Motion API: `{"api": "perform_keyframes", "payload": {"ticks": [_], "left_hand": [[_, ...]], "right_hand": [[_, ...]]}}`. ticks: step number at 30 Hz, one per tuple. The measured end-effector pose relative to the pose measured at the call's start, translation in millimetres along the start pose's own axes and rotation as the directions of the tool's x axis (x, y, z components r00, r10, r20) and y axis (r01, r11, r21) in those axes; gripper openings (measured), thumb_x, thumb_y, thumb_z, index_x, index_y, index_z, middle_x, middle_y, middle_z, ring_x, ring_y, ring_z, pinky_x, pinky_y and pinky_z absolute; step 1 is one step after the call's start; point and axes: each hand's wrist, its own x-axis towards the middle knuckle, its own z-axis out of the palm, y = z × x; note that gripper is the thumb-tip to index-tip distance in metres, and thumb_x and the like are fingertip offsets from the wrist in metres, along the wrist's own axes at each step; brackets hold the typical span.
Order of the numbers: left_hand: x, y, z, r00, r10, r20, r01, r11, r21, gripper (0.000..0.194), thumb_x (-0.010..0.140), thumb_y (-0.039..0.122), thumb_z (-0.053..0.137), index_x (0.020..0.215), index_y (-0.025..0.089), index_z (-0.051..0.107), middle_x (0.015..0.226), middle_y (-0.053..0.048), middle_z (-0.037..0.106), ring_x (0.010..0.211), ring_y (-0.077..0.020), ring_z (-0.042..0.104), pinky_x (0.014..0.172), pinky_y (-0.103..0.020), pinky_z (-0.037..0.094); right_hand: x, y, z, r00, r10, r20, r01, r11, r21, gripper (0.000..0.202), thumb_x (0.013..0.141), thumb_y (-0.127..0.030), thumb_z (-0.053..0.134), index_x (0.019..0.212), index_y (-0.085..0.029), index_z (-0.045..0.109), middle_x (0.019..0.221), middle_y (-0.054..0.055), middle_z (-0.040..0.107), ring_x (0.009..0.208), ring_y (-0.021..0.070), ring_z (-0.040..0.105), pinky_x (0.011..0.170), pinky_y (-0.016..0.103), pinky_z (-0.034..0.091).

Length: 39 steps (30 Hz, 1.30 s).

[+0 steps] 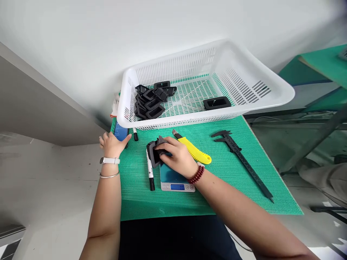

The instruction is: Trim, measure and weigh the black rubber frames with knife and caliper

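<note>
My right hand (177, 157) grips a black plastic rectangular frame (154, 154) and what looks like a second dark piece, over a small digital scale (173, 177). The scale's blue display seems to show zeros. Just left of the scale lies a white marker (150, 171) with a black cap, partly under the frame. At the table's left edge, my left hand (112, 145) rests by the lower end of a phone (120, 132) with a lit blue screen. Its thumb is spread from the fingers, and the phone's lower part is hidden.
A white plastic basket (173, 121) at the back holds a heap of black frames (151, 103) and a separate frame (217, 103). On the green mat (217, 191) are a yellow utility knife (195, 150), black calipers (244, 162) and a second marker (135, 134). A wall stands behind.
</note>
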Motion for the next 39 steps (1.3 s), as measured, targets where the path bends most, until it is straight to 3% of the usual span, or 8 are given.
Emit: {"api": "perform_keyframes", "payload": {"ticks": [6, 9, 11, 18, 30, 32, 36, 39], "left_hand": [[-16, -4, 2.5, 0.997, 0.078, 0.025, -0.077, 0.996, -0.043, 0.072, 0.074, 0.067, 0.062, 0.128, 0.019, 0.062, 0.156, -0.019, 0.034, 0.148, -0.0464, 0.021, 0.117, -0.062, 0.024], [-25, -9, 0.1, 0.991, 0.126, -0.044, -0.131, 0.981, -0.141, 0.046, 0.077, 0.058, 0.064, 0.110, 0.025, 0.070, 0.152, -0.012, 0.041, 0.146, -0.0370, 0.030, 0.118, -0.054, 0.028], [-30, -14, -2.3, 0.987, 0.121, -0.104, -0.138, 0.974, -0.177, 0.043, 0.077, 0.054, 0.065, 0.110, 0.026, 0.069, 0.147, -0.011, 0.045, 0.143, -0.0319, 0.037, 0.117, -0.049, 0.031], [-46, -36, -5.3, 0.987, 0.099, -0.131, -0.115, 0.985, -0.126, 0.058, 0.074, 0.058, 0.068, 0.121, 0.024, 0.062, 0.146, -0.013, 0.045, 0.142, -0.0338, 0.037, 0.117, -0.049, 0.032], [-57, -38, 1.0, 0.984, 0.098, -0.149, -0.103, 0.994, -0.026, 0.061, 0.072, 0.063, 0.067, 0.115, 0.020, 0.069, 0.151, -0.016, 0.042, 0.145, -0.0429, 0.030, 0.114, -0.059, 0.034], [-57, -37, 2.8, 0.979, 0.105, -0.176, -0.116, 0.992, -0.055, 0.071, 0.071, 0.062, 0.069, 0.126, 0.018, 0.061, 0.150, -0.017, 0.043, 0.144, -0.0402, 0.033, 0.115, -0.056, 0.034], [-55, -28, 7.4, 0.974, 0.090, -0.210, -0.124, 0.981, -0.151, 0.109, 0.067, 0.062, 0.074, 0.149, 0.008, 0.027, 0.142, -0.025, 0.050, 0.136, -0.0377, 0.047, 0.110, -0.051, 0.041], [-49, -21, 8.5, 0.986, 0.052, -0.159, -0.074, 0.988, -0.135, 0.113, 0.069, 0.059, 0.074, 0.150, 0.003, 0.019, 0.133, -0.028, 0.057, 0.125, -0.0411, 0.056, 0.102, -0.053, 0.047]], "right_hand": [[0, 0, 0, 1.000, 0.003, 0.005, -0.003, 1.000, 0.000, 0.027, 0.080, -0.003, 0.056, 0.097, -0.021, 0.067, 0.094, 0.006, 0.064, 0.084, 0.0176, 0.066, 0.074, 0.033, 0.060], [0, 0, 0, 1.000, 0.000, -0.004, 0.000, 1.000, 0.003, 0.028, 0.080, -0.003, 0.055, 0.097, -0.022, 0.067, 0.094, 0.005, 0.063, 0.084, 0.0174, 0.065, 0.075, 0.033, 0.059], [0, 1, 0, 1.000, -0.002, -0.006, 0.002, 1.000, 0.005, 0.028, 0.079, -0.003, 0.056, 0.097, -0.022, 0.067, 0.094, 0.005, 0.063, 0.084, 0.0175, 0.065, 0.075, 0.034, 0.059], [-1, -1, 1, 1.000, -0.004, 0.003, 0.004, 1.000, 0.003, 0.027, 0.080, -0.004, 0.056, 0.097, -0.021, 0.067, 0.092, 0.005, 0.063, 0.082, 0.0177, 0.065, 0.074, 0.033, 0.059], [0, 1, 0, 1.000, 0.003, 0.005, -0.003, 1.000, 0.006, 0.027, 0.080, -0.004, 0.056, 0.097, -0.022, 0.067, 0.092, 0.005, 0.063, 0.082, 0.0177, 0.065, 0.074, 0.034, 0.059], [0, 0, 0, 1.000, 0.003, 0.002, -0.003, 1.000, 0.002, 0.028, 0.079, -0.004, 0.056, 0.097, -0.022, 0.067, 0.092, 0.004, 0.063, 0.082, 0.0175, 0.065, 0.074, 0.034, 0.059], [0, 0, 0, 1.000, -0.004, -0.007, 0.004, 1.000, 0.009, 0.027, 0.079, -0.004, 0.057, 0.097, -0.021, 0.067, 0.093, 0.005, 0.063, 0.083, 0.0179, 0.065, 0.074, 0.034, 0.059], [0, 1, 0, 1.000, -0.005, -0.010, 0.006, 1.000, 0.009, 0.027, 0.079, -0.003, 0.057, 0.097, -0.021, 0.067, 0.093, 0.005, 0.063, 0.083, 0.0181, 0.065, 0.073, 0.034, 0.059]]}}
